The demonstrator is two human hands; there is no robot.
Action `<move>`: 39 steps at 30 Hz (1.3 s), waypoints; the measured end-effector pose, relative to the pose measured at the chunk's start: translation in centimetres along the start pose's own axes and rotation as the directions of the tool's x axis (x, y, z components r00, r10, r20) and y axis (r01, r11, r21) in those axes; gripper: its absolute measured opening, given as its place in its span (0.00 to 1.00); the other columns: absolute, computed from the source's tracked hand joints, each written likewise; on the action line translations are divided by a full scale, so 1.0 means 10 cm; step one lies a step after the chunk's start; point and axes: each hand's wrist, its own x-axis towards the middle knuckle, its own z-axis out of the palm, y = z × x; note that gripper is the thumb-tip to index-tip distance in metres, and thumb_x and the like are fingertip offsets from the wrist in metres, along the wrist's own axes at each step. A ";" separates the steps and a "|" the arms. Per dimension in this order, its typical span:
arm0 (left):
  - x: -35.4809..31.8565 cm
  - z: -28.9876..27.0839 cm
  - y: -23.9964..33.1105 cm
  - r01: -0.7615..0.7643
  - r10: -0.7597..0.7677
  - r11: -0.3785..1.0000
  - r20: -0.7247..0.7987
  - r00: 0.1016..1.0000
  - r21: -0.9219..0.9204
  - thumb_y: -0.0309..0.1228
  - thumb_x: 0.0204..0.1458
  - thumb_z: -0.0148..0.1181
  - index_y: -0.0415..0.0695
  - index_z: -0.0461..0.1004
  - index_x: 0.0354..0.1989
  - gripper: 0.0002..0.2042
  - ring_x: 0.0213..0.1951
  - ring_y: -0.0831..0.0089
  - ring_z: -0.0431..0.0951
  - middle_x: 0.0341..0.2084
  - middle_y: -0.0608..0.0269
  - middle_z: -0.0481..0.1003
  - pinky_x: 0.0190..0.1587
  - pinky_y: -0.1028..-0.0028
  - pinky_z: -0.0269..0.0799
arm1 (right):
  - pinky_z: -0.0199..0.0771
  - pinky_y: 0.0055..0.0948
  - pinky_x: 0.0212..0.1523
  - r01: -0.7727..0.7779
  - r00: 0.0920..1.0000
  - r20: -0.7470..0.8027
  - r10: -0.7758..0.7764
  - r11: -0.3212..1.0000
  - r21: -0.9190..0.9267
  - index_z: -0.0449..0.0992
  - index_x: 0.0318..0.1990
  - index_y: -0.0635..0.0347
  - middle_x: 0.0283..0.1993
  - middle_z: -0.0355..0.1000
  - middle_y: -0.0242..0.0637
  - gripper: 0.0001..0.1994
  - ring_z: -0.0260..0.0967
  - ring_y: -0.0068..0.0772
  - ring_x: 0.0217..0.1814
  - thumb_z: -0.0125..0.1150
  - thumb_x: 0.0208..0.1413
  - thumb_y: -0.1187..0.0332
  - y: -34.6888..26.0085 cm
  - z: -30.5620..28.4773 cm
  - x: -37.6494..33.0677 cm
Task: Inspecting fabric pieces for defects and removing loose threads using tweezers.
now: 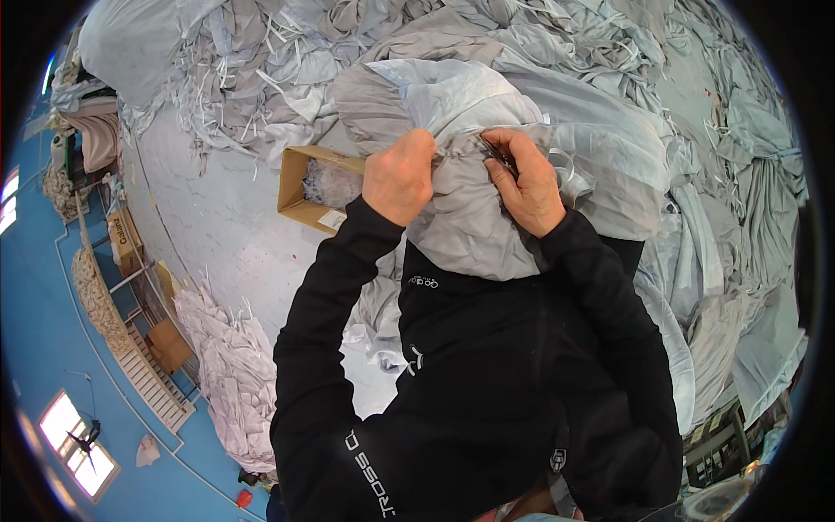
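Two bare hands, left hand [398,177] and right hand [524,184]; one open brown cardboard box [300,187]; grey fabric pieces [470,222] heaped beyond counting.

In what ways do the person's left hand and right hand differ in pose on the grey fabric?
The left hand is closed like a fist and bunches the grey fabric; the right hand lies flatter, fingers stretched along it. The left hand holds only cloth; the right hand also has a small dark tool, too small to identify, at its fingers. Both grip the same bundle and wear black sleeves.
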 end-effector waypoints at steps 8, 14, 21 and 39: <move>-0.03 -0.24 0.23 -0.017 -0.011 0.979 0.135 0.991 0.202 0.25 0.48 0.59 0.45 0.70 0.25 0.04 0.24 0.59 0.73 0.21 0.61 0.68 0.23 0.66 0.69 | 0.68 0.24 0.47 -0.006 1.000 -0.006 0.006 1.000 0.004 0.69 0.51 0.63 0.42 0.71 0.36 0.16 0.69 0.27 0.42 0.59 0.53 0.78 -0.06 -0.04 -0.02; 0.04 -0.48 0.24 0.094 -0.070 0.990 0.218 0.974 -0.103 0.24 0.47 0.60 0.41 0.72 0.25 0.03 0.23 0.63 0.73 0.26 0.62 0.70 0.24 0.69 0.67 | 0.69 0.22 0.43 -0.009 1.000 -0.014 0.009 1.000 -0.004 0.69 0.52 0.63 0.41 0.70 0.35 0.17 0.67 0.24 0.39 0.59 0.53 0.78 -0.12 -0.06 -0.04; 0.16 -0.21 0.48 0.303 -0.157 0.601 0.262 0.952 -0.740 0.24 0.56 0.54 0.38 0.72 0.29 0.05 0.22 0.84 0.70 0.33 0.64 0.75 0.24 0.80 0.63 | 0.66 0.19 0.45 -0.147 0.988 0.037 0.147 0.873 0.465 0.68 0.52 0.65 0.44 0.68 0.29 0.14 0.64 0.17 0.42 0.56 0.57 0.77 -0.08 -0.01 -0.05; -0.15 -0.14 -0.07 0.080 -0.080 0.995 -0.001 0.997 0.068 0.22 0.48 0.58 0.43 0.71 0.28 0.02 0.24 0.53 0.73 0.23 0.57 0.73 0.24 0.64 0.68 | 0.69 0.23 0.36 0.038 0.998 -0.057 -0.038 0.999 0.002 0.74 0.47 0.59 0.38 0.72 0.36 0.14 0.70 0.27 0.35 0.60 0.51 0.76 -0.10 0.16 0.14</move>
